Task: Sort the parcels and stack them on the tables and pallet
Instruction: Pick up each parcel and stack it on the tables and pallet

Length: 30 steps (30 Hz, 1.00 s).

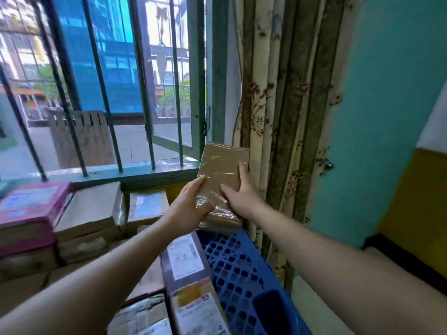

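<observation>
**Head view: a brown parcel [222, 172] is held with two hands above the far end of the blue pallet [238, 267]**

The parcel is flat, brown and wrapped in shiny clear tape. It is tilted, with its far edge raised toward the window beyond the pallet. The left hand [191, 206] grips the near left corner, its fingers curled round the edge where the tape is wrinkled. The right hand [242, 194] holds the right side, with the thumb on the top face and the fingers along the edge. I cannot tell whether the near edge already rests on something at the far end of the pallet or hangs free.

A long carton [185, 262] with labels lies along the left edge of the pallet. To the left of the pallet stand stacks of cartons [89, 213]. A flowered curtain [278, 117] hangs just beyond the pallet's far right corner.

In my judgement the step in hand is to place this parcel at the far end of the pallet. To do it well:

- Make the parcel level before lowering it, so that it lands flat and not on one edge.
- Keep both hands on it until it sits, because the tape looks slippery.
- Set its edges parallel to the long carton, so that the next parcels can stack straight.
- Keep it off the curtain, which could catch under it or push it crooked.
- Take the fingers out sideways, not from below.
</observation>
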Each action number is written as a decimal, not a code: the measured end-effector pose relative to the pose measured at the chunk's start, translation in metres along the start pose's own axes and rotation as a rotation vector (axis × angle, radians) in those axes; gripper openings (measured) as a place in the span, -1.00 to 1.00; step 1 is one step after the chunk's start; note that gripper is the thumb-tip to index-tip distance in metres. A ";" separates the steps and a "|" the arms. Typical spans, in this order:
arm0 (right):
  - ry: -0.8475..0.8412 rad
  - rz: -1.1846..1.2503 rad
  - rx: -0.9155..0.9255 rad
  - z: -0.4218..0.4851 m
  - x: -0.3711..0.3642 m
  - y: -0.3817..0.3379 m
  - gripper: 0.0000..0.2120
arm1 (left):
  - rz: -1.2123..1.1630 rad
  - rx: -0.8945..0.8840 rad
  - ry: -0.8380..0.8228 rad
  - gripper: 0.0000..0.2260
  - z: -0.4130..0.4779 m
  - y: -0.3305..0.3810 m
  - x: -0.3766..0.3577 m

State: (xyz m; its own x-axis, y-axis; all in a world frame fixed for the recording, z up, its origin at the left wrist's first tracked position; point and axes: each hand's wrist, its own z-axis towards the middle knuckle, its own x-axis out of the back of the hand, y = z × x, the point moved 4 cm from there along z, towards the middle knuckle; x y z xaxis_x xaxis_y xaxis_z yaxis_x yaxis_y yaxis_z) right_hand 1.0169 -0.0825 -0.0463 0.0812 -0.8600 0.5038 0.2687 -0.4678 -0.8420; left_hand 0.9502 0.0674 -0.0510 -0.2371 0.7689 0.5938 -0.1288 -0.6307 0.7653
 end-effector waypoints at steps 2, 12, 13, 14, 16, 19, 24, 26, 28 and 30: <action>-0.026 0.005 0.028 0.021 -0.015 0.000 -0.19 | 0.000 0.033 0.023 -0.34 0.015 -0.019 0.005; -0.156 0.037 0.073 0.106 -0.078 0.016 -0.24 | 0.072 0.232 0.012 -0.36 0.078 -0.091 0.008; -0.173 0.035 0.072 0.113 -0.084 0.021 -0.25 | 0.090 0.255 0.008 -0.36 0.082 -0.096 0.006; -0.192 0.040 0.067 0.119 -0.091 0.026 -0.26 | 0.112 0.278 0.004 -0.35 0.085 -0.102 0.005; -0.245 0.044 0.042 0.130 -0.106 0.038 -0.28 | 0.164 0.324 -0.006 -0.34 0.091 -0.116 0.002; -0.333 -0.003 0.006 0.141 -0.126 0.056 -0.32 | 0.217 0.395 -0.058 -0.33 0.096 -0.136 -0.003; -0.486 -0.067 -0.092 0.164 -0.146 0.071 -0.31 | 0.345 0.454 -0.034 -0.43 0.107 -0.158 -0.008; -0.535 -0.096 -0.120 0.173 -0.151 0.073 -0.31 | 0.451 0.504 -0.040 -0.43 0.110 -0.164 -0.008; -0.568 -0.098 -0.125 0.180 -0.156 0.075 -0.31 | 0.483 0.548 -0.046 -0.43 0.113 -0.169 -0.009; -0.568 -0.075 -0.129 0.185 -0.159 0.077 -0.30 | 0.490 0.575 -0.054 -0.43 0.117 -0.170 -0.011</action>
State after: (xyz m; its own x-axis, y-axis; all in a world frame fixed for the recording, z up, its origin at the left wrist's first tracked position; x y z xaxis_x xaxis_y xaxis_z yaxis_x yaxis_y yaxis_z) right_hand 1.2026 0.0557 -0.1558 0.5779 -0.5962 0.5573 0.1773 -0.5749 -0.7988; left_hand 1.0873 0.1784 -0.1582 -0.0884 0.4280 0.8995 0.5056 -0.7588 0.4107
